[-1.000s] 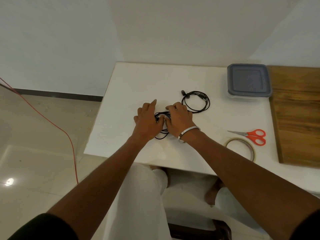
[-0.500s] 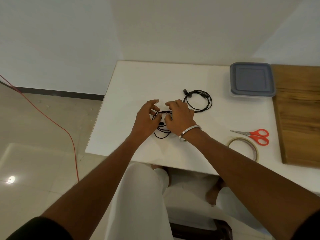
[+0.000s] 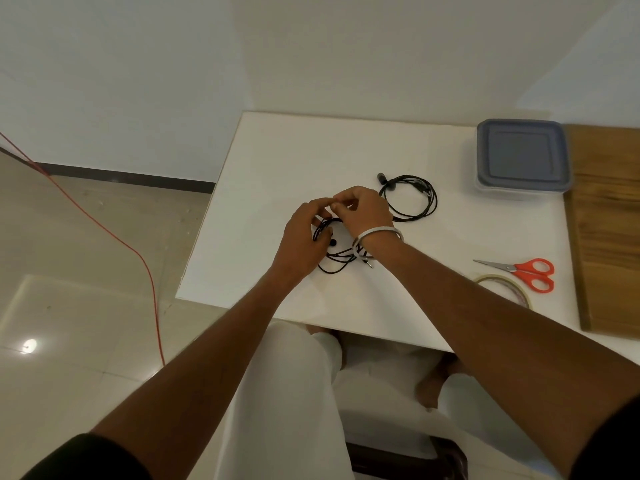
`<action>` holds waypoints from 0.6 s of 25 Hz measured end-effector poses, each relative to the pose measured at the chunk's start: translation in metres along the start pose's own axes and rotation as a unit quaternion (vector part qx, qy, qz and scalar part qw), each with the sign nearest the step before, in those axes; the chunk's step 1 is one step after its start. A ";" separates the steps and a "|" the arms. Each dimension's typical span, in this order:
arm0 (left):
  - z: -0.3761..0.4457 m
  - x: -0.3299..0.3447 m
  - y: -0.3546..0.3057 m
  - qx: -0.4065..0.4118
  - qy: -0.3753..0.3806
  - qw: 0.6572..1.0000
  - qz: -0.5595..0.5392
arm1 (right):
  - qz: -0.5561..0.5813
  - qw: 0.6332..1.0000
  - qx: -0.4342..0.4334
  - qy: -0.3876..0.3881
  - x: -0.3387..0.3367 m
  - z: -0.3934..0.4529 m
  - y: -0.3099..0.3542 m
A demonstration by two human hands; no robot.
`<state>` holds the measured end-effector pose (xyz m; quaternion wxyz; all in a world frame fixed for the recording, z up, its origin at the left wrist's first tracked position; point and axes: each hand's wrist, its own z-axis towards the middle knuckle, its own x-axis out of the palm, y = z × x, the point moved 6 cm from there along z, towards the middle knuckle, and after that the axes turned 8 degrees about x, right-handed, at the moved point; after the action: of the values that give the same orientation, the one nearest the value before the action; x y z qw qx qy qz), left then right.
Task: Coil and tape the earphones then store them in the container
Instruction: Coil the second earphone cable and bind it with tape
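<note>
We see both arms outstretched: left hand (image 3: 304,239) and right hand (image 3: 363,209) (fingertips meeting) pinch the tangled earphones (image 3: 337,258) on the table (image 3: 277,168).

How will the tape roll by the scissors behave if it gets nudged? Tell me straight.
The tape roll lies flat on the white table, so it will probably slide rather than roll. It looks thin and hollow, so likely light and easily pushed. It sits near the table's front edge, partly behind the right forearm, so a careless nudge might send it off.

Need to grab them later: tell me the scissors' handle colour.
Orange-red handles on the scissors, clearest in the head view.
</note>
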<state>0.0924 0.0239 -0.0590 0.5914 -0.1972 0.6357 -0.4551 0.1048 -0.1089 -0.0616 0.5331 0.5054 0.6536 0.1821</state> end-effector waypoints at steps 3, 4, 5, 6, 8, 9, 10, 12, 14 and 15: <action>-0.001 0.002 0.000 -0.003 0.007 1.000 0.006 | 0.029 0.999 0.024 -0.011 -0.006 0.000 -0.003; -0.001 0.002 0.000 -0.003 0.009 1.000 0.006 | 0.033 0.999 0.028 -0.013 -0.008 -0.001 -0.004; -0.001 0.002 0.000 -0.002 0.009 1.000 0.007 | 0.034 0.999 0.025 -0.014 -0.009 -0.001 -0.004; -0.001 0.003 0.000 -0.002 0.009 1.000 0.008 | 0.035 0.999 0.019 -0.014 -0.011 -0.002 -0.004; -0.002 0.002 0.001 -0.012 0.008 1.000 0.016 | 0.042 0.999 0.004 -0.023 -0.016 -0.003 -0.005; -0.002 0.002 0.002 -0.019 0.008 1.000 0.022 | 0.049 0.998 -0.002 -0.025 -0.018 -0.004 -0.007; -0.001 0.003 0.003 -0.025 0.010 0.999 0.028 | 0.048 0.999 -0.008 -0.019 -0.019 -0.005 -0.009; -0.001 0.005 0.004 -0.032 0.014 0.999 0.040 | -0.004 0.999 -0.034 0.021 -0.013 -0.006 -0.010; 0.000 0.007 0.005 -0.038 0.013 0.998 0.047 | -0.107 0.989 -0.087 0.060 -0.003 -0.005 -0.009; 0.001 0.008 0.005 -0.040 0.012 0.998 0.055 | -0.145 0.980 -0.111 0.074 0.000 -0.006 -0.008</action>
<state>0.0927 0.0202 -0.0676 0.5999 -0.1800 0.6702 -0.3981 0.0962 -0.1106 -0.0659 0.5570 0.3284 0.7330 0.2112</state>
